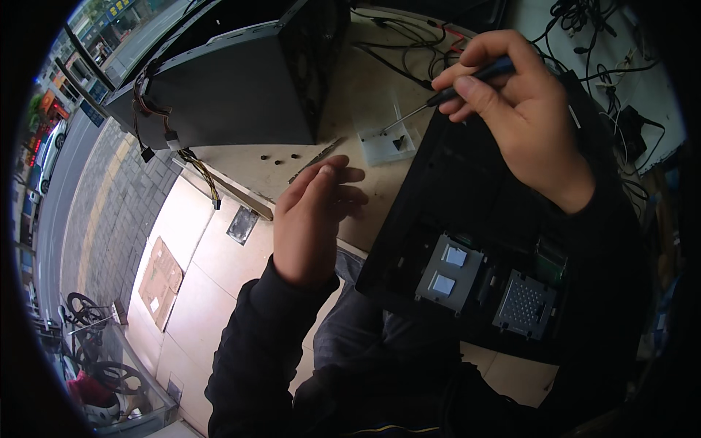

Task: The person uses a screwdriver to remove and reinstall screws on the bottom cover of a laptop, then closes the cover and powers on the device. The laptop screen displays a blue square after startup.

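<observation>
A screwdriver with a dark handle [485, 71] is gripped in my right hand [529, 120], its thin shaft pointing down to the left. The tip reaches into a small clear plastic box [380, 151] that holds a few tiny dark pieces. My left hand [310, 219] hovers left of the box near the table edge, fingers loosely curled and apart, with nothing visible in them. Just beyond its fingertips lies a thin metal strip [319, 157]. A black laptop-like device [409, 212] extends under my right arm; a silver plate [432, 271] and a perforated metal cover [527, 303] show in its openings.
A dark computer case [226, 95] stands at the far left of the table, with a bundle of wires [197, 164] hanging off it. Several small dark round pieces [277, 162] lie before it. Black cables [401, 36] tangle at the back, and an adapter [637, 131] sits at right.
</observation>
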### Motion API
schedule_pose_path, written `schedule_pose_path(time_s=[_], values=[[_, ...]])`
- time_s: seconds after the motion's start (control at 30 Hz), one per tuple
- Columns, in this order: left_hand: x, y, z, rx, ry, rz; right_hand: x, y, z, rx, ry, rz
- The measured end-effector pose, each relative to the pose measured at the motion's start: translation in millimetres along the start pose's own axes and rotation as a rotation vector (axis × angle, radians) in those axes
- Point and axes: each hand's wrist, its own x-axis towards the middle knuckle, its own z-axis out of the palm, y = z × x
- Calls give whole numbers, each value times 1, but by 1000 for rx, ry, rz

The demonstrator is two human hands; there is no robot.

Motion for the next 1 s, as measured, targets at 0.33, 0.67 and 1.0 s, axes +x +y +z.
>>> schedule_pose_path(time_s=[0.33, 0.67, 1.0], values=[[24, -4, -5, -401, -355, -263, -15, -36, 10, 163, 55, -94], [12, -1, -2, -190, -36, -277, 2, 14, -11, 10, 38, 3], [8, -1, -3, -222, -17, -283, 0, 28, 10, -43, -6, 20]])
